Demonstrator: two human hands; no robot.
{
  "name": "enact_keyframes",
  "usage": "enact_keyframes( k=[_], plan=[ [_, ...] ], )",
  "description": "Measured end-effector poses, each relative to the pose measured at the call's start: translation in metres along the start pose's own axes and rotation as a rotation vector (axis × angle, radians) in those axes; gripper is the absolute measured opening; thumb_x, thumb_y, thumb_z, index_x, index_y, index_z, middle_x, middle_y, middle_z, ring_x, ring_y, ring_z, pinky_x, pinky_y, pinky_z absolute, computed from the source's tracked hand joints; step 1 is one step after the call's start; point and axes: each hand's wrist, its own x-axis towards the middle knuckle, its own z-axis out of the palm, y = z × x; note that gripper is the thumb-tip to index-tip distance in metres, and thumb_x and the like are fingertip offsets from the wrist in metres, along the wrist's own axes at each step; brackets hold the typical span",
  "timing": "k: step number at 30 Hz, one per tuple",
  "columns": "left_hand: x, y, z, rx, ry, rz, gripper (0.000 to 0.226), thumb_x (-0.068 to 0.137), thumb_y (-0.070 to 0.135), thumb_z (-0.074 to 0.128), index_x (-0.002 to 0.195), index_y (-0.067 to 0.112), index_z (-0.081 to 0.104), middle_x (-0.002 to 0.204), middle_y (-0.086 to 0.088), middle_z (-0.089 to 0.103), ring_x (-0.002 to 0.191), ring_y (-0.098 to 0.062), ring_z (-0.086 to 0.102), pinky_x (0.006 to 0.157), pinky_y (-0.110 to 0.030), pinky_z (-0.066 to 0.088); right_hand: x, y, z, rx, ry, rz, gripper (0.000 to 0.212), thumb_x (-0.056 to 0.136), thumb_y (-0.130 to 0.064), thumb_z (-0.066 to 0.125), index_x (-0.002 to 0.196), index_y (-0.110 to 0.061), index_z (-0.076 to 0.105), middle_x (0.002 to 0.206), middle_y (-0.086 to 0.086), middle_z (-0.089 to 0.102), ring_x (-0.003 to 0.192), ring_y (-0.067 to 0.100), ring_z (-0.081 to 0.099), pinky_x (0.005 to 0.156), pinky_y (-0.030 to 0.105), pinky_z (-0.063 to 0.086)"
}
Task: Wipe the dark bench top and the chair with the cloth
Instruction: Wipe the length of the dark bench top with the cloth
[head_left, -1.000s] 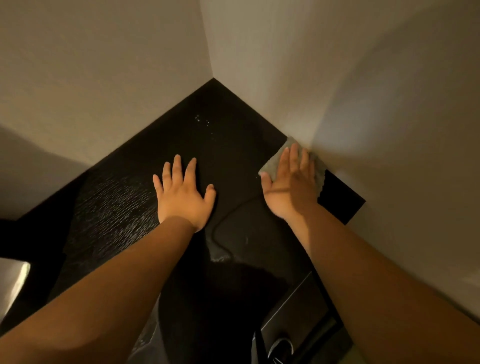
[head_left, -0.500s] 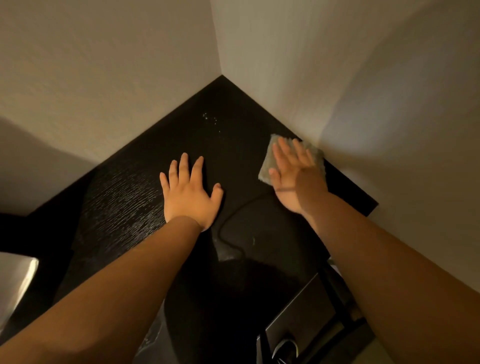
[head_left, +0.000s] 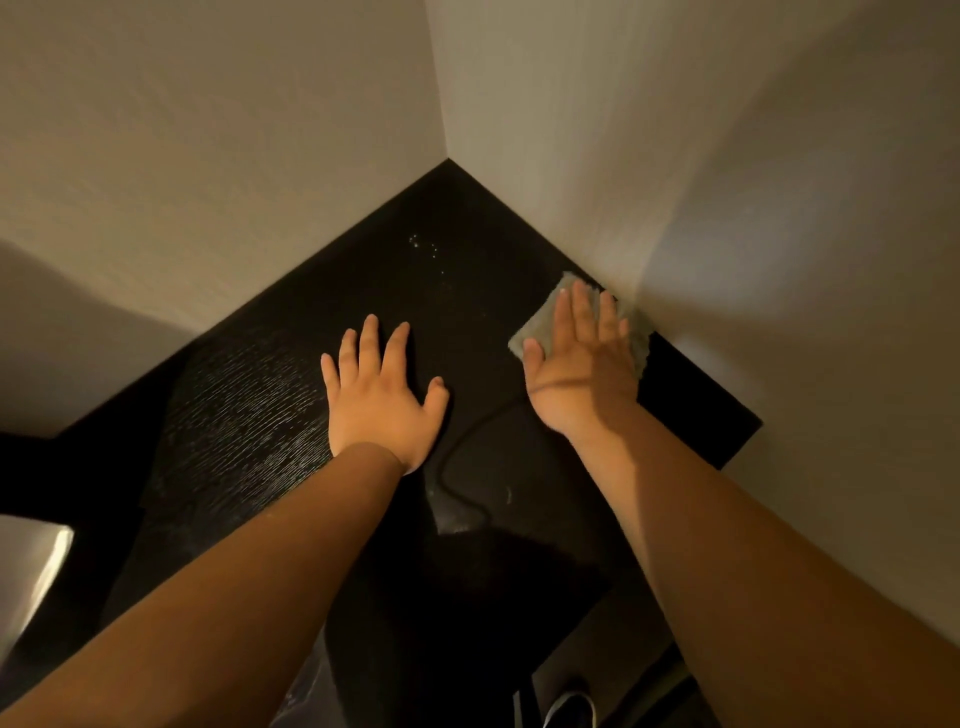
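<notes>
Most of the cloth (head_left: 540, 325) is hidden under the right hand (head_left: 582, 364). Only strips show past the fingertips, by the thumb and along the little-finger side, so its full outline cannot be told. That hand is slightly blurred. A thin dark curved line (head_left: 457, 457) on the bench (head_left: 467, 249) starts at the right wrist and runs between the hands; cord or streak, it cannot be told. Pale specks (head_left: 423, 247) beyond the left hand (head_left: 382, 400) are too small to identify. Far to that hand's left, a pale object (head_left: 31, 571) is cut off by the picture's edge. Below the right forearm, a white curved thing (head_left: 569, 709) is cut by the bottom edge, as are both forearms.
</notes>
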Motion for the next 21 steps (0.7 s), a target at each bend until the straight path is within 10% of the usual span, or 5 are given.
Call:
enact_keyframes(
  k=[5,12,21],
  plan=[
    [0.001,0.001,-0.001,-0.006,0.002,-0.006,0.082,0.093,0.069,0.031,0.166,0.033,0.021,0.177,-0.003,0.008,0.163,-0.029,0.002,0.131,-0.055,0.001,0.034,-0.034,-0.003,0.029,0.046,0.067,0.076,0.107,-0.050,0.026,0.167,-0.009,0.003,0.176,0.012,-0.002,0.161,0.035,-0.005,0.130,0.050,-0.004],
    [0.001,-0.001,-0.001,-0.020,0.003,-0.003,0.083,0.092,0.069,0.031,0.165,0.033,0.022,0.176,-0.004,0.010,0.163,-0.030,0.003,0.131,-0.055,0.001,0.008,0.006,-0.002,-0.097,-0.078,-0.349,0.074,0.106,-0.055,0.022,0.168,-0.018,0.002,0.176,0.003,-0.004,0.161,0.028,-0.007,0.130,0.045,-0.006],
    [0.001,-0.001,0.000,-0.043,0.019,-0.008,0.081,0.092,0.067,0.038,0.164,0.034,0.026,0.176,-0.003,0.013,0.162,-0.029,0.005,0.131,-0.054,0.002,0.042,-0.042,-0.005,-0.020,0.002,-0.080,0.074,0.106,-0.052,0.021,0.168,-0.017,-0.001,0.176,0.006,-0.005,0.161,0.035,-0.005,0.129,0.051,-0.005]
  ],
)
